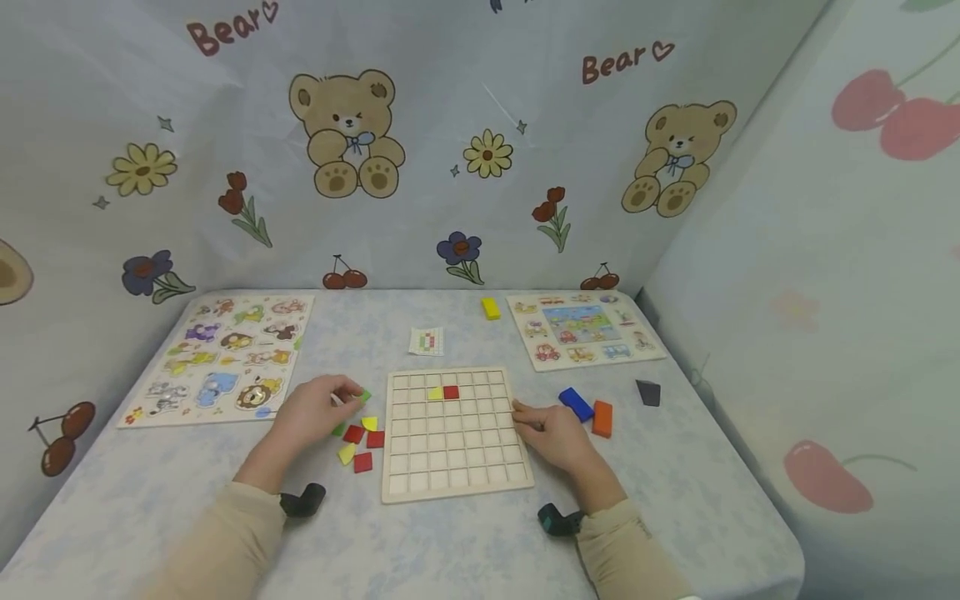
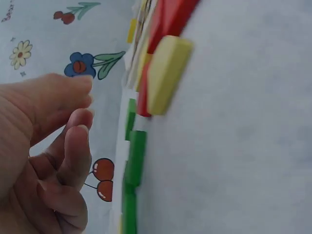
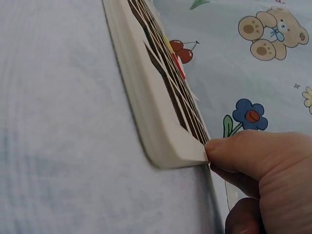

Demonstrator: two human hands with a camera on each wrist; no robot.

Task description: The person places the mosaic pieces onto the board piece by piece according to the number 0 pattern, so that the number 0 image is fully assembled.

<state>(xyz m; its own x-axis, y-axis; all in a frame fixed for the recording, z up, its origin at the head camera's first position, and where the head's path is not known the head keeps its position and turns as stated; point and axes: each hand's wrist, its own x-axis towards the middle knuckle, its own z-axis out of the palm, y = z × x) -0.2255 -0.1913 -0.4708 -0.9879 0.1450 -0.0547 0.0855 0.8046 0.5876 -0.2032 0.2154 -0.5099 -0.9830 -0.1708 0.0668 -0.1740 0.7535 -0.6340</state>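
A wooden grid board (image 1: 431, 495) lies on the table with a yellow piece (image 1: 436, 393) and a red square (image 1: 451, 392) side by side in its upper rows. My left hand (image 1: 318, 407) hovers left of the board, fingers loosely bent with a gap to the thumb. Near its fingertips is a green piece (image 1: 366, 396); more green pieces (image 2: 138, 156) show below the hand in the left wrist view. Beside them lie several red pieces (image 1: 363, 462) and yellow pieces (image 1: 347, 453). My right hand (image 1: 555, 433) touches the board's right edge with its fingertips.
A blue block (image 1: 576, 405) and an orange block (image 1: 602, 418) lie right of my right hand, a dark piece (image 1: 648, 392) farther right. Behind the board are a small pattern card (image 1: 427, 342) and a yellow block (image 1: 491, 308). An animal puzzle (image 1: 172, 412) and a vehicle puzzle (image 1: 637, 354) flank it.
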